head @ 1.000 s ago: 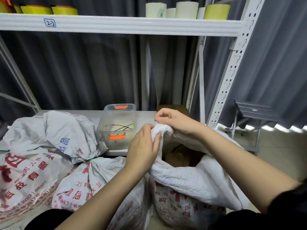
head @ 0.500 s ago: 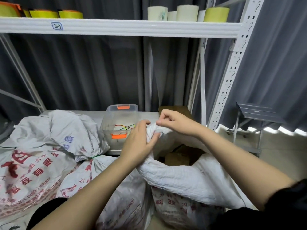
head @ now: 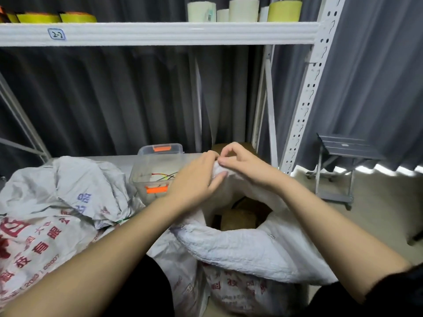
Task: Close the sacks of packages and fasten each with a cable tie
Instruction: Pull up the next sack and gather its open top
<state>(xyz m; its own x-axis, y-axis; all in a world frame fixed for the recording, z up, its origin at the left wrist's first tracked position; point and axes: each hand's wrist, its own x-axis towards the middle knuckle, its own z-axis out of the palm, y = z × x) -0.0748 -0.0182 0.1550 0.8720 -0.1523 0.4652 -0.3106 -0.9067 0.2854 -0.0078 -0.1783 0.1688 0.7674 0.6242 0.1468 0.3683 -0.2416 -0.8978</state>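
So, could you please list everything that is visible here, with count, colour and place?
open sack: one, white with red print, front centre, brown packages visible inside
tied sacks: at least two, grey-white with red and blue print, left
plastic box: one, clear with orange clips, on lower shelf, coloured cable ties inside
rolls: several, pale and yellow-green, on top shelf
shelf rack: one, white
step stool: one, grey, right, on floor
curtain: dark grey, behind
left hand: grips sack mouth
right hand: fingers pinch sack mouth
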